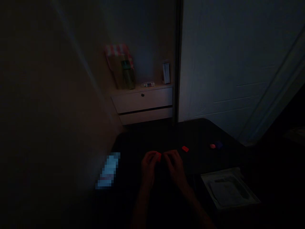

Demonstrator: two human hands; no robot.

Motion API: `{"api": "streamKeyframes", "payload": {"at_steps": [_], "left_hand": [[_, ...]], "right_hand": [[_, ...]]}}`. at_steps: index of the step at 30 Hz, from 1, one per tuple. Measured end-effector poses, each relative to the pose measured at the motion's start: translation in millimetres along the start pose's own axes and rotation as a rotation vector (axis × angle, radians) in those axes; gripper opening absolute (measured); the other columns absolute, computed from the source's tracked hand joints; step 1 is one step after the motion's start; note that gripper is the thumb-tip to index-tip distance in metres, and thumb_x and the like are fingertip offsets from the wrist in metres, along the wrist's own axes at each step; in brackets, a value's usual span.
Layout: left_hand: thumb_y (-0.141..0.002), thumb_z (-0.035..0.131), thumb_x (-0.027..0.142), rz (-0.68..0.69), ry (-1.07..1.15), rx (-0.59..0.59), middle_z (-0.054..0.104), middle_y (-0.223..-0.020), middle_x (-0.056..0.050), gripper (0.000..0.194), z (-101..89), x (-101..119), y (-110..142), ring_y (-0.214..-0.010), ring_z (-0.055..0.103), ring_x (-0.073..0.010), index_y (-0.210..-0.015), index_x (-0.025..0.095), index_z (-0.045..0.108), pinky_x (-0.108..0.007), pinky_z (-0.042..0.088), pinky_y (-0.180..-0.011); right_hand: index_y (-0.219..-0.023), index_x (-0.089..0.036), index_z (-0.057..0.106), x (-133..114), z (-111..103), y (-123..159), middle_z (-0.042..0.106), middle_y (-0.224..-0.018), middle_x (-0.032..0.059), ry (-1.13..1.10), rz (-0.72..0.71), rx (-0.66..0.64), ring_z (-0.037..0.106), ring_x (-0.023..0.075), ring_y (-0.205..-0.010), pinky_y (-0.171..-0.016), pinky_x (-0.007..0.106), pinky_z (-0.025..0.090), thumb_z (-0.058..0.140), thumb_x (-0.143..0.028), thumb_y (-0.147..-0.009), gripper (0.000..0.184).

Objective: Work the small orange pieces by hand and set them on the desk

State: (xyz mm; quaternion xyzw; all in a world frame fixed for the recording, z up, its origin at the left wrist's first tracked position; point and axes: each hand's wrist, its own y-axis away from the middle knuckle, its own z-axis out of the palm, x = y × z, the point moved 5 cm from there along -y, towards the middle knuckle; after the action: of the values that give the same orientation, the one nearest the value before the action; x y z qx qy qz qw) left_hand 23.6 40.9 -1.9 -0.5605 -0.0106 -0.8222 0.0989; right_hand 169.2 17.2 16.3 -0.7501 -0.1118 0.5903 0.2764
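While left hand (149,163) holds red piece (159,156) | right hand (175,162) just beside

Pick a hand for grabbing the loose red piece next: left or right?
Right, likely: the right hand is nearer the loose piece, with nothing visible in its fingers, though it's dark. The left hand holds another red piece.

Light: very dim in here, shadows swallowing the lower corners.
Drawers (147,100): pale fronts at centre, round lock on the upper one.
Door-like panel (214,57): bluish-grey, filling the upper right.
Wall (47,79): brownish, blurry, across the left.
Tabletop (147,136): dark, lower middle.
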Motion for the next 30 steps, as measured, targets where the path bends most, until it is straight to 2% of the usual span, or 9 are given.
{"api": "streamKeyframes", "payload": {"at_steps": [3, 6, 8, 10, 16, 20, 25, 30], "left_hand": [[-0.073, 0.084, 0.033, 0.016, -0.017, 0.015, 0.073, -0.088, -0.005, 0.027, -2.3, -1.1, -1.0, -0.084, 0.067, -0.0171, -0.091, 0.017, 0.072, -0.027, 0.05, -0.077], [-0.073, 0.084, 0.034, 0.023, -0.031, 0.029, 0.073, -0.089, -0.006, 0.027, -4.5, -2.4, -1.6, -0.087, 0.068, -0.0189, -0.09, 0.017, 0.072, -0.029, 0.051, -0.079], [-0.073, 0.084, 0.034, 0.017, -0.041, 0.022, 0.074, -0.09, -0.006, 0.028, -4.8, -3.4, -1.7, -0.087, 0.068, -0.0192, -0.091, 0.017, 0.072, -0.029, 0.051, -0.079], [-0.073, 0.084, 0.035, 0.018, -0.054, 0.019, 0.074, -0.09, -0.006, 0.028, -4.8, -3.8, -1.7, -0.087, 0.069, -0.0192, -0.091, 0.017, 0.072, -0.029, 0.051, -0.079], [-0.073, 0.083, 0.039, 0.01, -0.033, 0.018, 0.074, -0.091, -0.006, 0.031, -2.2, -2.0, -1.4, -0.086, 0.069, -0.0196, -0.092, 0.017, 0.074, -0.029, 0.051, -0.078], [-0.076, 0.079, 0.044, -0.024, 0.014, 0.06, 0.074, -0.094, -0.008, 0.032, -1.9, 1.4, -0.4, -0.091, 0.069, -0.0214, -0.091, 0.016, 0.076, -0.031, 0.052, -0.081], [-0.079, 0.079, 0.04, -0.016, 0.009, 0.006, 0.075, -0.107, -0.01, 0.032, 0.3, 3.7, 0.5, -0.103, 0.068, -0.0241, -0.1, 0.017, 0.077, -0.034, 0.051, -0.091], [-0.08, 0.079, 0.04, 0.033, -0.054, -0.02, 0.075, -0.105, -0.009, 0.03, -1.2, 1.4, -0.5, -0.102, 0.068, -0.0231, -0.101, 0.018, 0.077, -0.033, 0.051, -0.09]], "right_hand": [[-0.118, -0.027, 0.067, -3.0, 3.2, 0.0, 0.063, -0.108, 0.0062, -0.021, 0.0, -0.073, 0.064, 0.0213, -0.097, -0.088, 0.036, 0.052, 0.059, -0.03, -0.099, 0.022], [-0.136, -0.03, 0.059, -3.7, 7.9, 0.6, 0.06, -0.118, 0.0061, -0.02, -0.011, -0.162, 0.064, 0.0208, -0.1, -0.09, 0.036, 0.054, 0.071, -0.03, -0.09, 0.047], [-0.14, -0.032, 0.056, -2.0, 10.1, 1.0, 0.058, -0.121, 0.006, -0.007, -0.012, -0.195, 0.064, 0.0208, -0.102, -0.092, 0.036, 0.054, 0.074, -0.029, -0.087, 0.056], [-0.139, -0.032, 0.056, 0.3, 10.9, 0.9, 0.058, -0.122, 0.0061, 0.0, -0.006, -0.199, 0.065, 0.0204, -0.101, -0.091, 0.036, 0.055, 0.073, -0.027, -0.087, 0.055], [-0.123, -0.027, 0.066, -0.4, 7.8, -1.5, 0.061, -0.115, 0.0062, -0.022, 0.029, -0.153, 0.065, 0.0205, -0.097, -0.087, 0.036, 0.056, 0.071, -0.028, -0.089, 0.034], [-0.127, -0.027, 0.066, -2.5, 7.0, -2.0, 0.062, -0.115, 0.0063, -0.048, 0.049, -0.17, 0.065, 0.0202, -0.097, -0.087, 0.035, 0.055, 0.069, -0.03, -0.091, 0.036], [-0.134, -0.027, 0.064, -0.8, 8.4, -1.4, 0.065, -0.108, 0.006, -0.049, 0.025, -0.188, 0.064, 0.02, -0.097, -0.09, 0.036, 0.053, 0.064, -0.03, -0.094, 0.04], [-0.134, -0.026, 0.065, -0.8, 7.7, -1.6, 0.067, -0.109, 0.0062, -0.07, 0.024, -0.179, 0.065, 0.0204, -0.1, -0.092, 0.035, 0.053, 0.061, -0.032, -0.096, 0.039]]}}
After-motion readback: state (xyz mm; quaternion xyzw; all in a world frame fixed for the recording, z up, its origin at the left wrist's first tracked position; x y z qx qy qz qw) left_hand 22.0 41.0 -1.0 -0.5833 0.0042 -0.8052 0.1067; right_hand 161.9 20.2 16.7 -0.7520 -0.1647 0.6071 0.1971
